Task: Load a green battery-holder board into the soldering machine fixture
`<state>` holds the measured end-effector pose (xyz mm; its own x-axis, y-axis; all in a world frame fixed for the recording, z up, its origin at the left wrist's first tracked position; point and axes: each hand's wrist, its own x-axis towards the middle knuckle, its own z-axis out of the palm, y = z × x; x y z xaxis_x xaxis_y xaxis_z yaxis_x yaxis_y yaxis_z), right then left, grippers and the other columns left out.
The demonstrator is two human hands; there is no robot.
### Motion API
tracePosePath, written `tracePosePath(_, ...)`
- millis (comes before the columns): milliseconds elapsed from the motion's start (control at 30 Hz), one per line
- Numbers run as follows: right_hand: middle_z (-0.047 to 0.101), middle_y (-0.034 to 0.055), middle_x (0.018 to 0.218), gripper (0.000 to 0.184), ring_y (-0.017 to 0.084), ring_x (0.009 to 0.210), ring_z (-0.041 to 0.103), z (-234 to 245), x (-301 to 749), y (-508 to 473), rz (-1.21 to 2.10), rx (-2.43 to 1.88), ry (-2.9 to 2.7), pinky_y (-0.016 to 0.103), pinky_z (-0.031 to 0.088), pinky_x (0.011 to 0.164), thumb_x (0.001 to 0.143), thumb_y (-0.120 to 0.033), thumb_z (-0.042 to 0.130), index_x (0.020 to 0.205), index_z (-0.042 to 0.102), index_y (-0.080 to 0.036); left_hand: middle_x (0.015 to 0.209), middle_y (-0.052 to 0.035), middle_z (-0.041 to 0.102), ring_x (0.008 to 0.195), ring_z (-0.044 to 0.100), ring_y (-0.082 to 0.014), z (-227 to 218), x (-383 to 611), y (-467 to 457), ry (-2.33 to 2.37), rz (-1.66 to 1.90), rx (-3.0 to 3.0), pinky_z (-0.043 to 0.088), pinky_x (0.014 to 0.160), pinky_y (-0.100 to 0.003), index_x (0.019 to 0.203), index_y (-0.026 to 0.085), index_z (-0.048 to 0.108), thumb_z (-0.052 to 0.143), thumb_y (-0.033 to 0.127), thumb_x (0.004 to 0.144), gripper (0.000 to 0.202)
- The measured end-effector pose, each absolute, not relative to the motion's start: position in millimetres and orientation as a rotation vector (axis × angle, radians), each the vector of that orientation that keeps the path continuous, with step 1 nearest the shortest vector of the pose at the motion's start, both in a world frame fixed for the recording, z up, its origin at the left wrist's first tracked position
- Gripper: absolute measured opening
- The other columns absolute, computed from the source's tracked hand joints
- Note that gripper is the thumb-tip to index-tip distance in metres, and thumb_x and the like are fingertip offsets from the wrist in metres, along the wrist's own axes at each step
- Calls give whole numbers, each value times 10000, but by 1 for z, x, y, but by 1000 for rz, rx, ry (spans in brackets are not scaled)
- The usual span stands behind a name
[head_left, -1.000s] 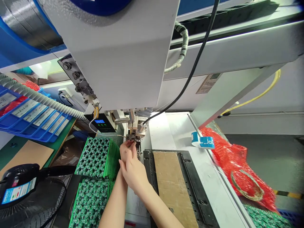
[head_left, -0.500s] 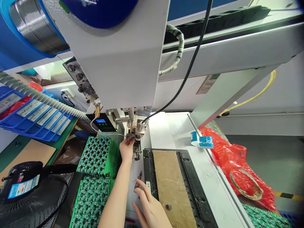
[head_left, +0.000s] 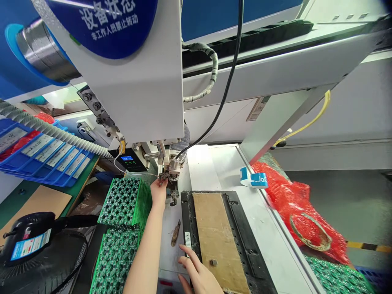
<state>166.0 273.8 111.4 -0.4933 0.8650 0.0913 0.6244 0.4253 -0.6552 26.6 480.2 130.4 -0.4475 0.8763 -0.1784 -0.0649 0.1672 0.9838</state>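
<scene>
My left hand [head_left: 158, 195] reaches up to the machine's metal head [head_left: 171, 168], its fingertips pressed together at a small fitting low on the left side, where a thin white tube [head_left: 142, 174] ends. Exactly what the fingertips grip is hidden. Lower down, my right hand [head_left: 200, 273] has its fingers apart and holds nothing; it hovers by the left edge of a black fixture [head_left: 255, 249] with a tan board [head_left: 211, 220] on it. A narrow, pointed brownish tool [head_left: 175, 233] lies on the white surface above my right fingertips.
Stacks of green circuit boards [head_left: 118, 204] stand left of my left arm. A black fan [head_left: 30, 249], blue bins [head_left: 45, 151] and a lit display box [head_left: 130, 160] are further left. To the right lie a blue-white tape roll [head_left: 253, 179] and red bubble wrap [head_left: 301, 208].
My right hand has moved slightly down, away from the pointed tool, which now shows whole. My left hand stays at the machine head. The camera view has shifted.
</scene>
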Motion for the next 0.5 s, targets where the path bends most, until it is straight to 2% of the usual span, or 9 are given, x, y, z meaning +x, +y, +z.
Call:
tracePosePath(67, 500, 148, 1267, 310, 207, 922, 638, 111, 170, 273, 765, -1273, -2275, 287, 555, 701, 776, -77, 424, 1054, 471, -209, 732, 5, 644, 758, 608, -157, 131, 26, 480, 1612, 1397, 805, 463, 790, -355, 748, 115, 615, 661, 166, 750, 68)
tracePosePath(233, 543, 129, 1212, 280, 198, 986, 615, 113, 184, 273, 693, -1207, -2255, 280, 539, 771, 802, -75, 416, 1038, 477, -213, 740, 11, 637, 770, 597, -158, 131, 25, 482, 1601, 1392, 848, 443, 806, -355, 798, 124, 620, 642, 152, 761, 51)
tracePosePath(500, 581, 119, 1117, 228, 170, 944, 627, 116, 193, 275, 662, -1161, -2224, 254, 536, 754, 836, -84, 410, 1010, 478, -214, 768, 5, 651, 795, 603, -165, 131, 24, 483, 1560, 1402, 858, 432, 840, -373, 807, 127, 620, 651, 187, 760, 83)
